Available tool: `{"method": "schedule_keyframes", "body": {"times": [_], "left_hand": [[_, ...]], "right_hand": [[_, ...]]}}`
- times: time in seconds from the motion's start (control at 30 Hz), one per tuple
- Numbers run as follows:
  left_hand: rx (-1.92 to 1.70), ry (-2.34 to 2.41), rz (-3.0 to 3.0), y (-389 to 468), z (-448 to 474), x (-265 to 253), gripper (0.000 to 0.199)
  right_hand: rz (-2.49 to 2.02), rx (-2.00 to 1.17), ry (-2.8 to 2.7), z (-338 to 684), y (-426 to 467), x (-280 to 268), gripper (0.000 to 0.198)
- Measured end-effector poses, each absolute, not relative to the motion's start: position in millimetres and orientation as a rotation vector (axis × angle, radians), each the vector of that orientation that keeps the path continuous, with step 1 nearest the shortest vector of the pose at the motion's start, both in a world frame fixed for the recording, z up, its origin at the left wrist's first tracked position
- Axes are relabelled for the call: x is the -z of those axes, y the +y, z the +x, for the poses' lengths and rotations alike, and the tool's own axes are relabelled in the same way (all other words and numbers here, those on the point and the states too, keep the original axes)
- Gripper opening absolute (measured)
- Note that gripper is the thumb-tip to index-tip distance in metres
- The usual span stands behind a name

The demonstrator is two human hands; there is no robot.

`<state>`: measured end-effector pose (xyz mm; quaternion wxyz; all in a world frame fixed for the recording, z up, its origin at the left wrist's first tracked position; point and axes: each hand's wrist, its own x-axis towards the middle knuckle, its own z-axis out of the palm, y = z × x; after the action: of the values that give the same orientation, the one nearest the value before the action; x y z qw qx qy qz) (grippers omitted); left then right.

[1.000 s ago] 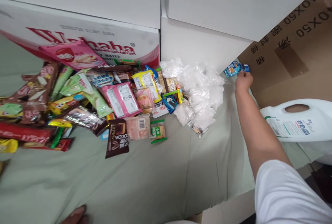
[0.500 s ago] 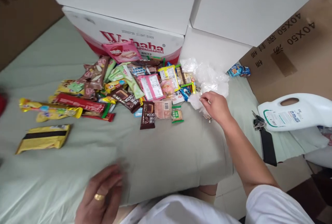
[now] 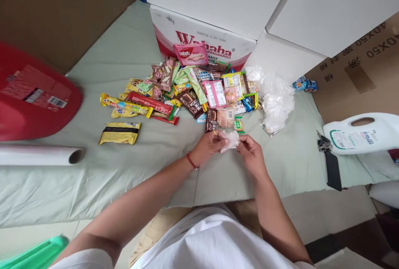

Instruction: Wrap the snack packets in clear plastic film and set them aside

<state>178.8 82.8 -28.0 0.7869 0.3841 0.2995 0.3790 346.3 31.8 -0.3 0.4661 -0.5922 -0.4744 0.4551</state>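
Note:
My left hand [image 3: 207, 148] and my right hand [image 3: 251, 152] meet in front of the snack pile, both closed on a small crumpled clear plastic bag [image 3: 230, 141]. A red cord circles my left wrist. Just beyond my hands lie a dark cocoa snack packet [image 3: 211, 119], a pale pink clear-wrapped packet [image 3: 226, 118] and a small green-edged packet [image 3: 238, 124], partly hidden. Behind them spreads a heap of wrapped snacks, with a pink nabati wafer pack [image 3: 190, 54] at its back. A bunch of clear plastic bags [image 3: 276, 102] lies right of the heap.
A white Wahaha carton [image 3: 162, 21] stands behind the heap. To the left are a yellow packet [image 3: 120, 134], a red container [image 3: 37, 94] and a white roll [image 3: 37, 155]. At right lie a white detergent bottle [image 3: 380, 134], keys [image 3: 324, 143] and a black flat object [image 3: 333, 171].
My right hand has drawn back from the bunch of bags with one small bag. My left hand has come up from the front edge and now grips it too. The view has shifted left.

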Motion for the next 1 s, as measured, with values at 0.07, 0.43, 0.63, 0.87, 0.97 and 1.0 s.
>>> {"method": "schedule_keyframes", "body": {"times": [0.07, 0.43, 0.63, 0.87, 0.97, 1.0], "left_hand": [[-0.847, 0.666, 0.866, 82.2, 174.1, 33.9, 0.055], [-1.067, 0.657, 0.610, 92.7, 164.3, 27.2, 0.051], [-0.931, 0.507, 0.582, 87.7, 163.0, 24.1, 0.048], [-1.013, 0.561, 0.850, 79.6, 171.3, 27.6, 0.050], [-1.002, 0.553, 0.811, 80.4, 170.3, 27.8, 0.048], [-1.011, 0.562, 0.795, 81.6, 169.7, 28.4, 0.045]], "right_hand": [[-1.463, -1.130, -1.110, 341.2, 27.6, 0.9, 0.029], [-1.521, -1.022, -0.894, 360.0, 3.6, -17.4, 0.033], [-1.533, -1.082, -0.847, 361.5, -14.0, -19.3, 0.036], [-1.541, -1.093, -1.167, 350.3, 2.5, -20.9, 0.052], [-1.632, -0.915, -1.332, 344.8, 8.4, -20.5, 0.024], [-1.636, -0.819, -1.359, 344.6, 8.8, -21.3, 0.021]]}}
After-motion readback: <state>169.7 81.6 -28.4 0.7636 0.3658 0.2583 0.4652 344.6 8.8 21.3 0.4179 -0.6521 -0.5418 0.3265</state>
